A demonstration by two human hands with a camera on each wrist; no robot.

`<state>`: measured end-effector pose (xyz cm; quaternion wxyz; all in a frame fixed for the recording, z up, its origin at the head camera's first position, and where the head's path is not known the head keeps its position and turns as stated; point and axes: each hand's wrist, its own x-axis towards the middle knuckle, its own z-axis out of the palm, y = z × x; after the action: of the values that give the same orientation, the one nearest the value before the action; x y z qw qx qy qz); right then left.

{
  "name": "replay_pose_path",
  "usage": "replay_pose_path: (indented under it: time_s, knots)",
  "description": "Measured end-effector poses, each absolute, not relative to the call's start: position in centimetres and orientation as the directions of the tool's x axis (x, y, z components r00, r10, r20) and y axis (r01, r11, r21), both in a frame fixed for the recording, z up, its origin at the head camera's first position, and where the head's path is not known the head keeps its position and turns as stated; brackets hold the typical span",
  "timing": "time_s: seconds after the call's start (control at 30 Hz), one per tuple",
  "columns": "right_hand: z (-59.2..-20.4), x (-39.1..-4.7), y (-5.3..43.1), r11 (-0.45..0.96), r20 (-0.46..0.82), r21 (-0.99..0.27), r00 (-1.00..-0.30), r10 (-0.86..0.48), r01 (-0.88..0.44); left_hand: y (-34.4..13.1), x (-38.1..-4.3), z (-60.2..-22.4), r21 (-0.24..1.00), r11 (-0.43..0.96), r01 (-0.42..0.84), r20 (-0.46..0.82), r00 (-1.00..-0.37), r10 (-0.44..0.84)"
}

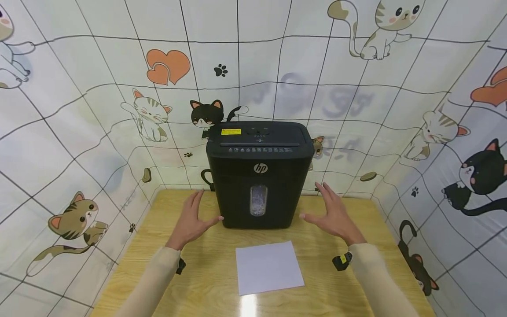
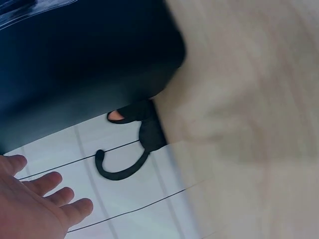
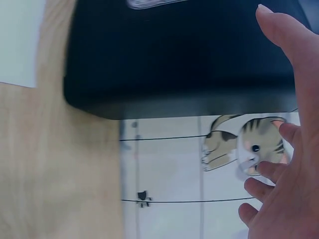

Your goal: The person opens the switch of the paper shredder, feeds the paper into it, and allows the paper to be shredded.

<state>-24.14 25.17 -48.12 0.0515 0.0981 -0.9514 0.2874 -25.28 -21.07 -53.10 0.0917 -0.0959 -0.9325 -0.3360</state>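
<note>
A black HP paper shredder (image 1: 237, 193) stands upright at the back of the wooden table, with a small front window (image 1: 259, 200) showing shredded bits. To its left is my left hand (image 1: 195, 220), fingers spread and holding nothing, the thumb tip close to the shredder's lower side. On the other side my right hand (image 1: 330, 215) is likewise spread and holds nothing, a little apart from the shredder. Both wrist views show the bare left hand (image 2: 35, 199) and right hand (image 3: 294, 144) beside the dark casing. A white sheet of paper (image 1: 269, 268) lies flat in front of the shredder.
The light wooden table (image 1: 206, 273) runs back to a white curtain (image 1: 261, 61) printed with cats, hearts and grid lines, which surrounds it at the back and both sides. A yellow label (image 1: 231, 131) is on the shredder's top near the paper slot (image 1: 259, 144).
</note>
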Motion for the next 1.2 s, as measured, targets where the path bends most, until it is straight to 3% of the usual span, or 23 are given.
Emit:
replay_pose_path:
  time_s: [0.53,0.83,1.2]
  knots:
    - [-54.9,-22.2,24.2,0.772,0.07,-0.612,-0.984,-0.162,-0.17,-19.4,-23.0,-59.6,0.7,0.702,0.129,0.079,-0.991,0.104]
    - [-58.6,-21.5,23.0,0.738,-0.014,-0.665,-0.985,-0.17,-0.118,-17.1,-21.8,-63.0,0.668,0.718,0.196,0.103,-0.98,0.171]
    - [-62.0,-21.2,21.4,0.753,-0.007,-0.64,-0.979,-0.205,-0.153,-14.8,-20.9,-65.0,0.639,0.723,0.262,0.098,-0.96,0.261]
